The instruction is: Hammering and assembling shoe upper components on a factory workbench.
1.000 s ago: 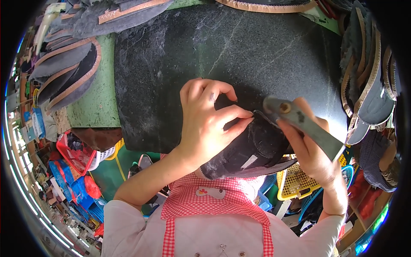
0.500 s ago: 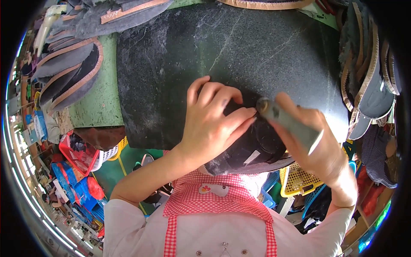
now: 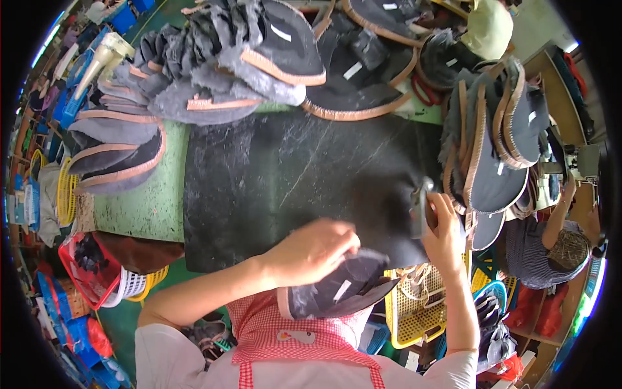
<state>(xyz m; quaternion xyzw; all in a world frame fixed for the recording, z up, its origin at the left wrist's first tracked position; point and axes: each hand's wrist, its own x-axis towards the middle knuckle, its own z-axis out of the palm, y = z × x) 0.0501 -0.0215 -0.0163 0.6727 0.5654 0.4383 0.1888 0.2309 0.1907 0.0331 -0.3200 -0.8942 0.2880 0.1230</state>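
Note:
My left hand is over the near edge of the black work mat, its fingers curled together and slightly blurred. Whatever those fingers hold, if anything, is hidden. Just beneath and beside it, a dark grey shoe upper with a small white label hangs at the mat's near edge, against my apron. My right hand is closed round a grey metal hammer, raised above the right part of the mat. Its handle is mostly covered by my fingers.
Fur-lined shoe uppers with tan edging are piled at the back, left and right of the mat. Below the table are a yellow basket and a red basket. Another person is at the far right.
My hands have moved apart; they were together at the shoe upper. The hammer has swung away to the right, and the left hand has drawn nearer to me. The view has shifted.

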